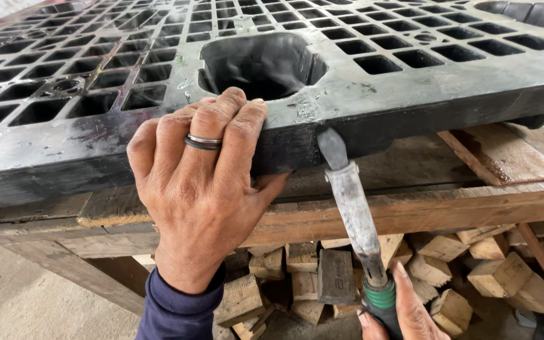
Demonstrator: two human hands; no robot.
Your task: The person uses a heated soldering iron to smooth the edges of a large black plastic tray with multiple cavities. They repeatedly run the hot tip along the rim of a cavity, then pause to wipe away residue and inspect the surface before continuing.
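My left hand (199, 189) sits at the centre-left of the frame, fingers curled over the front edge of a black plastic pallet (410, 94), thumb tucked beneath the edge; it is closed on that edge, clamping it. Two rings (203, 142) show on one finger, and a dark blue sleeve (177, 308) covers the wrist at the bottom. The pallet fills the whole upper half of the frame, a grid of square openings with one larger rounded opening just above my knuckles. My right hand (407, 311) is only partly in view at the lower edge, right of centre, wrapped round the green-banded grip of a metal tool (354, 201) (some kind of heated iron, I think). Its flat tip touches the pallet's front face just right of my left hand. The pallet rests on a wooden bench (448, 211), with wood blocks (505, 277) piled beneath at lower right.
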